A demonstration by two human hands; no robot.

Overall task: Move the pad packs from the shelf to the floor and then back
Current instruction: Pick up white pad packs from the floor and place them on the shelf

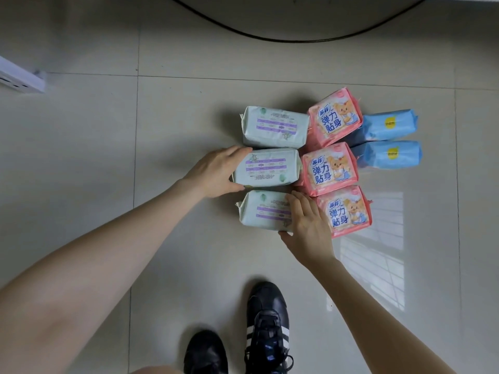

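Observation:
Several pad packs lie on the tiled floor [162, 238] in three columns. On the left are three pale green packs: far [275, 126], middle [267, 168], near [263, 211]. Three pink packs with a bear print sit beside them: far [334, 116], middle [328, 167], near [344, 211]. Two blue packs [388, 125] [388, 154] lie at the right. My left hand [216, 174] grips the left end of the middle green pack, thumb below, fingers over its top edge. My right hand [307, 225] grips the right end of the near green pack.
A black cable [283, 39] curves across the floor at the back. A white shelf corner [21, 76] shows at the far left edge. My two black shoes [267, 327] [205, 352] stand just behind the packs. A window reflection glares on the tiles at right.

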